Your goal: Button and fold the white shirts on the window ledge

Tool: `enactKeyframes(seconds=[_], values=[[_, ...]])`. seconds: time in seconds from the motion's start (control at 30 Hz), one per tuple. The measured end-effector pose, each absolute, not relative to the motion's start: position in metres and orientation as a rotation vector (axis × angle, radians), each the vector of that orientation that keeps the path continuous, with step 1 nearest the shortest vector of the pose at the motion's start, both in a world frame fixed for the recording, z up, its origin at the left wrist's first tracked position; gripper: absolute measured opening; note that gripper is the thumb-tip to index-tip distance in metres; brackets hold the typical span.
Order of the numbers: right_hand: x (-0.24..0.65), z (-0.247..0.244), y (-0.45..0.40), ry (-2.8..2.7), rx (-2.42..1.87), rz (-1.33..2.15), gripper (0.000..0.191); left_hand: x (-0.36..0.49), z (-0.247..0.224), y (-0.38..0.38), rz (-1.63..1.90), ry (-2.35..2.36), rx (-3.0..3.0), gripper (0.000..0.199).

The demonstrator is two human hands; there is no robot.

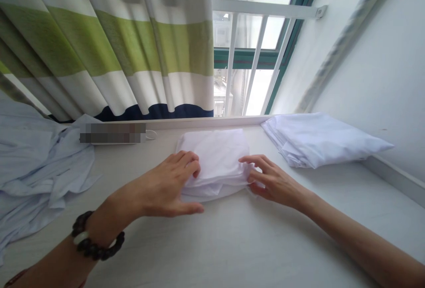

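Note:
A folded white cloth [221, 153] lies on the pale tabletop [212, 248], in a thick, roughly square bundle with layers showing along its near edge. My left hand [169, 186] rests at its left side, fingers bent over the edge and thumb stretched out toward me. At the right side is my right hand [270, 179], its fingers apart and touching the cloth's edge. Neither hand has the cloth clasped between fingers and thumb as far as I can see. The fingertips of the right hand partly hide behind the cloth's lower right corner.
Another folded white cloth [318, 140] lies at the back right by the wall. On the left is a loose heap of white fabric [29, 164], with a blurred-out box-like item [113, 134] beside it. A striped curtain [126, 44] and white window bars [255, 58] stand behind the raised back edge.

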State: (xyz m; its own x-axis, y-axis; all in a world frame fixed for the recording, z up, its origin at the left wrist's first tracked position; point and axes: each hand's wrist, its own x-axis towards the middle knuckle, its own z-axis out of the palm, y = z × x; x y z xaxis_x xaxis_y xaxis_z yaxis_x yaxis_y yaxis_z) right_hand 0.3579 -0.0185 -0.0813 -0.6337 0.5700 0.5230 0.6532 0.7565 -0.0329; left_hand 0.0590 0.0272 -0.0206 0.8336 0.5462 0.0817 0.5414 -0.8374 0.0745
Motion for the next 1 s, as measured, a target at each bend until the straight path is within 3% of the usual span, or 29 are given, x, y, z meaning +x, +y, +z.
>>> enactKeyframes(seconds=[0.07,0.17,0.4,0.57,0.67,0.83,1.0], values=[[0.359,-0.081,-0.019,-2.450,-0.904,-0.163,0.014,0.064,-0.032,0.027,0.293,0.833,3.028,0.062],[0.360,-0.081,-0.020,-2.458,-0.947,-0.118,0.017,0.065,-0.053,0.039,0.344,0.745,3.138,0.050],[0.348,-0.078,-0.030,-2.557,-0.891,-0.190,0.021,0.044,-0.073,0.071,0.289,0.644,3.204,0.059],[0.344,-0.069,-0.036,-2.444,-0.804,0.148,0.021,0.045,-0.039,0.064,-0.057,0.823,2.940,0.050],[0.345,-0.064,-0.034,-2.325,-0.863,0.190,0.021,0.067,-0.022,0.050,-0.003,1.081,2.904,0.046],[0.344,-0.072,-0.028,-2.434,-0.867,0.209,0.012,0.103,-0.054,0.036,0.298,1.490,2.879,0.045],[0.336,-0.084,-0.034,-2.442,-0.770,0.240,0.014,0.081,-0.079,0.056,-0.037,1.373,2.707,0.061]])
